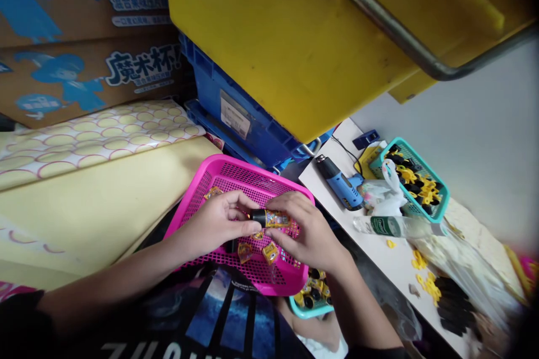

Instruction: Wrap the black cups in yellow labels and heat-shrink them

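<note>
**Left hand [214, 223] and right hand [305, 230] pinch a black cylinder [257, 217] above a pink basket [223, 164]**

Seen from the head camera, looking down at a cluttered work area. Both hands are clamped on the black cylinder, their fingertips nearly meeting around it. The left hand grips the bare black end, and the right hand holds the part covered by a yellow wrapper [275, 219] with printing on it.

Inside the pink basket, just under the hands, lie small yellow packets [270, 252]. Directly below the pink basket's near edge, a teal basket [309, 310] holds black and yellow pieces [311, 289]. The person's dark printed T-shirt [210, 314] is nearest the camera, on the near side of the pink basket.

To the right of the pink basket runs a white worktop [332, 179]. On it are a blue heat gun [340, 182], a white plastic bag [385, 193], a bottle with a green label [389, 226] and a second teal basket [438, 196] of black and yellow parts. Further right lies a clear bag [452, 303] with black pieces inside.

Beyond the pink basket stand a blue crate [233, 112], a yellow crate [286, 39] and printed cardboard boxes [84, 28]. To its left lies a pale yellow mat [84, 207].
</note>
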A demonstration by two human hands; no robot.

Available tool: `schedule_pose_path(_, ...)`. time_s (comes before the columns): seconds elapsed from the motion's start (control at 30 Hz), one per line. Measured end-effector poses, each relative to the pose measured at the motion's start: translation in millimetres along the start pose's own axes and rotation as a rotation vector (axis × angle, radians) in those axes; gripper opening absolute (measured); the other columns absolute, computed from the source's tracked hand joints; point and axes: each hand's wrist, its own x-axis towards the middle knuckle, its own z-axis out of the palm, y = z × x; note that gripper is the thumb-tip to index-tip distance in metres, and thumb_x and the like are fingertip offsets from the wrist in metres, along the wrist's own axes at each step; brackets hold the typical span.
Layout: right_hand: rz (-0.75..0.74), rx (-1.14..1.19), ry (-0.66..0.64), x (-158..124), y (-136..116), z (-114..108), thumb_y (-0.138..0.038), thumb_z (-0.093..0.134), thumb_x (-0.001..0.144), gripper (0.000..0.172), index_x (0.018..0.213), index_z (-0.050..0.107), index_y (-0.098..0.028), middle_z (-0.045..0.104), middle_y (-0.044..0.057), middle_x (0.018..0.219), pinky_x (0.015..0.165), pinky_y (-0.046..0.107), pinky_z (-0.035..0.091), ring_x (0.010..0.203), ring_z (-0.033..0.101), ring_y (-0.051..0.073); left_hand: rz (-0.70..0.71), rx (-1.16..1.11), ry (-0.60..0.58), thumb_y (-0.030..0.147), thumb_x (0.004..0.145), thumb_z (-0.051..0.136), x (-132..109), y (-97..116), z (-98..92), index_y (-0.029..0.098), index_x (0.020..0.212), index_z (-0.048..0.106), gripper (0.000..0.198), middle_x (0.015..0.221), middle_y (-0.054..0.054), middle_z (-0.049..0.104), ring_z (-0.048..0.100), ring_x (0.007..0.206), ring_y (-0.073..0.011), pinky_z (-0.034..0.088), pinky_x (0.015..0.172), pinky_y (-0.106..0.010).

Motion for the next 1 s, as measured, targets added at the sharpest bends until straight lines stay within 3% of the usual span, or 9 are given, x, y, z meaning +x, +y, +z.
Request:
schedule_pose_path(0.13, -0.027, 0.111, 0.022, -0.5, 1.6, 6.3, -0.022, 0.068, 0.083, 0.024, 0.105, 0.059, -0.019, 0.066, 0.005, 0.097, 0.079, 0.032, 0.053, 0.088, 0.063, 0.016, 0.027, 0.035, 0.001, 0.024, 0.061, 0.078, -3.8, 0.8, 1.1, 0.017, 0.084, 0.062, 0.029, 0.082, 0.001, 0.067, 0.063, 0.073, -0.0131, 0.052, 0.071, -0.029)
schedule_pose_path(0.43, -0.172, 0.12, 0.061, -3.9, 3.2, 26.5, -0.025, 0.065, 0.088, 0.027, 0.113, 0.057, -0.016, 0.066, 0.01, 0.098, 0.083, 0.038, 0.054, 0.093, 0.062, 0.02, -0.068, -0.012, 0.056, 0.02, 0.054, 0.081, -2.7, -15.4, 1.9, 0.016, 0.08, 0.06, 0.034, 0.075, 0.003, 0.064, 0.061, 0.069, -0.0119, 0.05, 0.07, -0.029)
schedule_pose_path(0.67, -0.255, 0.034, 0.068, 1.1, 4.4, 21.2, -0.029, 0.07, 0.086, 0.031, 0.112, 0.058, -0.017, 0.07, 0.007, 0.094, 0.084, 0.038, 0.052, 0.093, 0.064, 0.021, -0.057, -0.085, 0.026, 0.016, 0.049, 0.086, -1.7, -14.1, 2.9, 0.016, 0.076, 0.056, 0.04, 0.07, 0.004, 0.064, 0.062, 0.068, -0.0118, 0.05, 0.068, -0.027)
schedule_pose_path(0.83, -0.251, 0.114, 0.182, 2.9, 6.5, 19.3, -0.033, 0.078, 0.079, 0.038, 0.11, 0.06, -0.021, 0.071, 0.005, 0.092, 0.079, 0.037, 0.052, 0.088, 0.066, 0.019, -0.08, -0.226, -0.112, 0.019, 0.059, 0.084, -1.8, -8.6, -6.2, 0.015, 0.085, 0.065, 0.033, 0.072, 0.002, 0.069, 0.065, 0.064, -0.0097, 0.051, 0.062, -0.022)
schedule_pose_path(1.0, -0.305, 0.19, 0.215, 5.4, 5.2, 26.6, -0.025, 0.079, 0.077, 0.042, 0.114, 0.061, -0.019, 0.072, 0.006, 0.094, 0.081, 0.035, 0.055, 0.089, 0.066, 0.018, -0.156, -0.302, -0.038, 0.025, 0.056, 0.088, 6.0, -18.1, -10.2, 0.014, 0.074, 0.067, 0.03, 0.065, 0.002, 0.069, 0.064, 0.054, -0.0084, 0.05, 0.052, -0.018)
